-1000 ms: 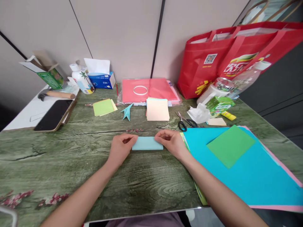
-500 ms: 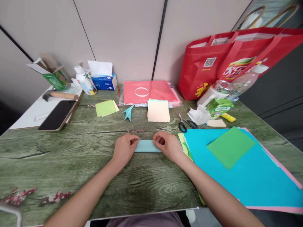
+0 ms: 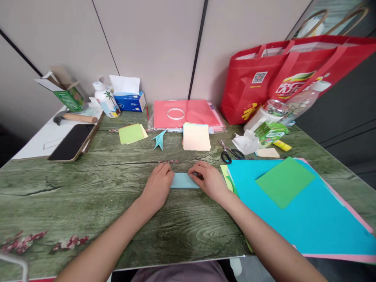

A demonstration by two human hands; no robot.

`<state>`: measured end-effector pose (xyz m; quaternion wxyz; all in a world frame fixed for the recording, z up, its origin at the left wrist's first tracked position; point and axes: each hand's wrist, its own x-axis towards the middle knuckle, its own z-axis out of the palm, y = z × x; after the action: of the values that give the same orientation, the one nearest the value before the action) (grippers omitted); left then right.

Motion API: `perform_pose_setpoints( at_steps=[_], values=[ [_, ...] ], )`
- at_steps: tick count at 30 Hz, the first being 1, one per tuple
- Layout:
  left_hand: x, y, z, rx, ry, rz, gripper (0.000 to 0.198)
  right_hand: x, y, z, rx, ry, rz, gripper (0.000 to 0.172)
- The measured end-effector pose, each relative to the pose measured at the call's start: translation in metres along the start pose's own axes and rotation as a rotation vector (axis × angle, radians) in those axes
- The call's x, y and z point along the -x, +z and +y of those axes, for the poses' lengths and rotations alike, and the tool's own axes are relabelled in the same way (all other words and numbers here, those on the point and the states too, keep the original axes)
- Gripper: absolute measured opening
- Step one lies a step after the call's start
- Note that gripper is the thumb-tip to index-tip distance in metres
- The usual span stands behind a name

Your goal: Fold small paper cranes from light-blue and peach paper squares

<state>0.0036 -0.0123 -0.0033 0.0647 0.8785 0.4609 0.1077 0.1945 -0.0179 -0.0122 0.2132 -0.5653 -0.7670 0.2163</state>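
Observation:
A folded strip of light blue paper (image 3: 183,181) lies flat on the green wood-grain table (image 3: 88,192), straight in front of me. My left hand (image 3: 158,187) covers its left end, fingers curled down and pressing on the paper. My right hand (image 3: 206,180) rests on its right end, fingertips pinched on the upper edge. Only the middle of the strip shows between the two hands.
Large cyan sheets (image 3: 293,219) topped by a green square (image 3: 284,181) lie at right. Behind are scissors (image 3: 227,152), a cream paper stack (image 3: 196,137), a teal origami bird (image 3: 159,139), green notes (image 3: 131,133), red paper with a tape ring (image 3: 175,113), a red bag (image 3: 264,78), a phone (image 3: 70,142).
Both hands have slid inward along the blue strip, so less of it shows between them. The strip has stayed flat on the table.

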Motion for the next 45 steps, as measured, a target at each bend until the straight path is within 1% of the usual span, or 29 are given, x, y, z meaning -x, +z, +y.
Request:
perform_pose_setpoints(
  at_steps=[2,4,6,8,10,12,17,21,26,31,34,37,40,45],
  values=[
    [0.0,0.002,-0.002,0.01,0.071,0.006,0.022,0.0,0.001,0.0,0.009,-0.009,0.009,0.014],
    [0.001,0.004,-0.003,-0.004,0.1,-0.005,0.022,0.0,0.002,0.0,0.025,-0.032,0.027,0.014],
    [0.001,0.005,-0.004,0.005,0.112,-0.012,0.022,0.001,0.004,0.001,0.025,-0.085,0.046,0.015],
    [0.001,0.006,-0.005,0.066,0.122,-0.005,0.021,0.0,0.007,0.002,-0.002,-0.158,0.05,0.017],
    [0.001,0.007,-0.006,0.131,0.123,-0.006,0.02,0.0,0.008,0.004,-0.041,-0.221,0.033,0.021],
    [0.001,0.008,-0.005,0.146,0.123,-0.017,0.02,-0.001,0.007,0.003,-0.063,-0.25,0.006,0.022],
    [0.002,0.008,-0.002,-0.023,0.14,-0.064,0.019,-0.001,0.004,-0.002,0.005,-0.213,-0.062,0.01],
    [0.005,0.005,0.002,-0.09,0.145,-0.062,0.018,0.001,0.004,-0.007,0.115,-0.186,-0.098,0.011],
    [0.008,0.004,0.006,-0.004,0.211,-0.075,0.016,0.001,0.005,-0.013,0.214,-0.156,-0.121,0.013],
    [0.005,0.011,0.005,0.176,0.168,-0.045,0.02,0.003,0.006,-0.017,0.259,-0.141,-0.138,0.014],
    [0.003,0.013,0.003,0.234,0.155,-0.019,0.019,0.006,0.008,-0.018,0.253,-0.158,-0.143,0.015],
    [0.002,0.015,0.004,0.23,0.15,-0.011,0.019,0.008,0.008,-0.019,0.225,-0.181,-0.146,0.013],
    [0.003,0.014,0.006,0.208,0.139,-0.017,0.017,0.01,0.002,-0.018,0.218,-0.172,-0.182,0.01],
    [0.002,0.016,0.015,0.099,0.082,-0.04,0.009,0.01,-0.015,-0.017,0.358,-0.1,-0.3,0.016]
  ],
)
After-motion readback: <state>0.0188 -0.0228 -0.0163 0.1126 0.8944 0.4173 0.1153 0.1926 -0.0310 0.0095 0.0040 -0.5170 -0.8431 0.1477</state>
